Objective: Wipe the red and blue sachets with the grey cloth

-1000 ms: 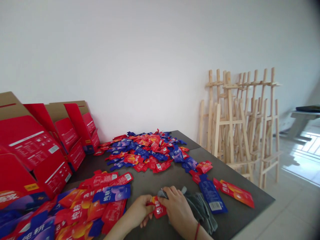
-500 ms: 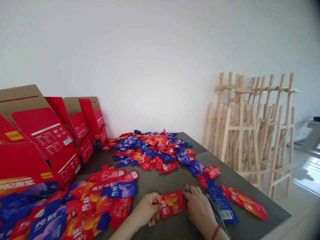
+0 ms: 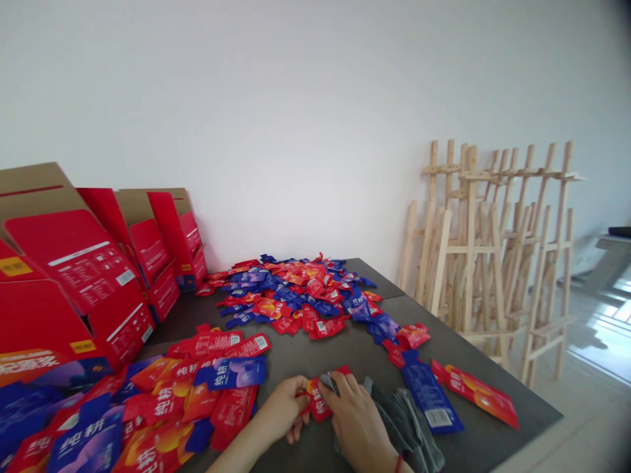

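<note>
My left hand (image 3: 290, 404) pinches the left end of a red pouch (image 3: 318, 401) printed with orange fruit and white characters. My right hand (image 3: 352, 414) lies over the right part of that pouch, which it mostly hides. A fold of grey cloth (image 3: 401, 427) shows at my right fingertips, and the rest of it trails on the table beside the wrist. Right of the cloth lie a blue pouch (image 3: 430, 394) with a barcode and another red pouch (image 3: 480, 394). Close by my left arm is a heap of red and blue pouches (image 3: 162, 404).
A larger pile of mixed pouches (image 3: 296, 289) spreads across the back of the dark table (image 3: 290, 355). Open red cartons (image 3: 98, 263) line the left side. Wooden easels (image 3: 473, 249) stand beyond the table's right edge, near a white wall (image 3: 296, 118).
My right hand has moved left along the red pouch with the cloth at its fingers, and now covers more of it. My left hand keeps its hold. The view has shifted slightly.
</note>
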`<action>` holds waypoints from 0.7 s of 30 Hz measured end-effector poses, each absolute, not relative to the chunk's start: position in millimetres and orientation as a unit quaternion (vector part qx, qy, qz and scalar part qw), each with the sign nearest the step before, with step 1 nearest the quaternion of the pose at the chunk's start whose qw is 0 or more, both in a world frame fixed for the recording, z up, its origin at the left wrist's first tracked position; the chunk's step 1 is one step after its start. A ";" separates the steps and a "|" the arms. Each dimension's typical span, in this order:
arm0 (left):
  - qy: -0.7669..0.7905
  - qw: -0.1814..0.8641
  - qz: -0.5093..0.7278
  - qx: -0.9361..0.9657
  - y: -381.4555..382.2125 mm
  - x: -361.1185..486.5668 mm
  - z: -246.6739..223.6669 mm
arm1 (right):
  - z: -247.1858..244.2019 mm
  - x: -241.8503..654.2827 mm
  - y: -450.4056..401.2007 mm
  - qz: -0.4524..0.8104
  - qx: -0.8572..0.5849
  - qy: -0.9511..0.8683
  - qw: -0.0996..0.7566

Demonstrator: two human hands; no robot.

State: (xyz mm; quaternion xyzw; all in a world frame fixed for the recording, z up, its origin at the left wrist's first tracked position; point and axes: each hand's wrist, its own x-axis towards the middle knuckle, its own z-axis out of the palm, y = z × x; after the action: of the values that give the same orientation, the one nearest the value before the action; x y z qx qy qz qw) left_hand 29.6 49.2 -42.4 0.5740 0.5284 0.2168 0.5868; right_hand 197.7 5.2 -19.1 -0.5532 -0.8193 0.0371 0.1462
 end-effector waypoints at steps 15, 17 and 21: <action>0.523 0.597 0.213 0.570 51.2 32.1 -46.1 | -10.6 232.6 18.5 -0.023 -0.627 -0.768 0.129; 0.512 0.595 0.217 0.580 50.5 32.1 -45.5 | -7.3 218.9 13.8 -0.012 -0.579 -0.802 0.149; 0.499 0.590 0.221 0.595 49.4 30.6 -42.1 | -6.1 195.4 8.9 0.028 -0.492 -0.858 0.144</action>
State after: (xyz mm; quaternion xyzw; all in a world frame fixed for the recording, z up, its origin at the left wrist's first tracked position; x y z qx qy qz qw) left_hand 30.6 49.4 -42.1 0.5949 0.4993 0.2212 0.5898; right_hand 195.4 8.9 -6.1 -0.4925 -0.8579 0.0280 0.1437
